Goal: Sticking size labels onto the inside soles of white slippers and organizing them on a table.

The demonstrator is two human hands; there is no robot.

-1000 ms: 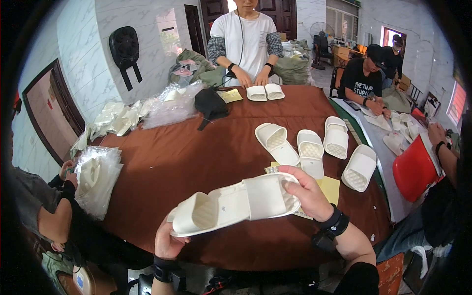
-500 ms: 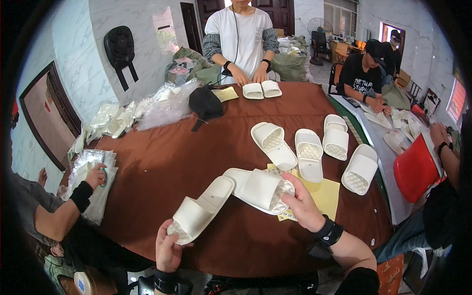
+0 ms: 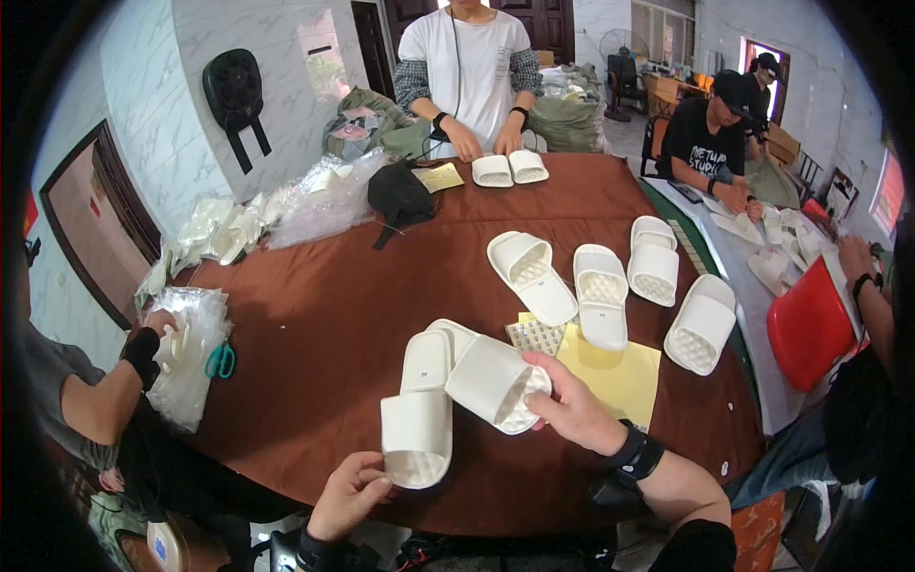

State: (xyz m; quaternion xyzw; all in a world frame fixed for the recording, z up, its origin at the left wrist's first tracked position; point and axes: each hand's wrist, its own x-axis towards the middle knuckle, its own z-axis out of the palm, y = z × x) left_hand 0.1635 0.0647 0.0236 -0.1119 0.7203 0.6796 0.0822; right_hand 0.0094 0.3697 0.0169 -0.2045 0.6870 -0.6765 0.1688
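Two white slippers lie close together in front of me, their heel ends overlapping. My right hand [image 3: 572, 405] grips the open toe of the right slipper [image 3: 488, 381], thumb on the textured footbed and fingers along the far edge. At the toe edge of the left slipper [image 3: 416, 424], the thumb and fingers of my left hand [image 3: 353, 491] are closed in a light pinch. A small printed mark shows on that slipper's heel. Beyond my right hand are a yellow sheet [image 3: 610, 377] and a sheet of small stickers [image 3: 537, 336].
Several more white slippers [image 3: 602, 296] lie to the right on the brown tablecloth [image 3: 315, 372]. At left, a person's hand touches clear plastic bags [image 3: 195, 381] beside teal scissors [image 3: 221, 360]. A black cap-like item [image 3: 400, 198] lies farther back. Another person handles slippers opposite; a red stool [image 3: 810, 329] stands right.
The left slipper has swung more upright and closer to the right one, my left hand moving right with it. The right slipper shifted slightly left. At far left, the scissors were put down.
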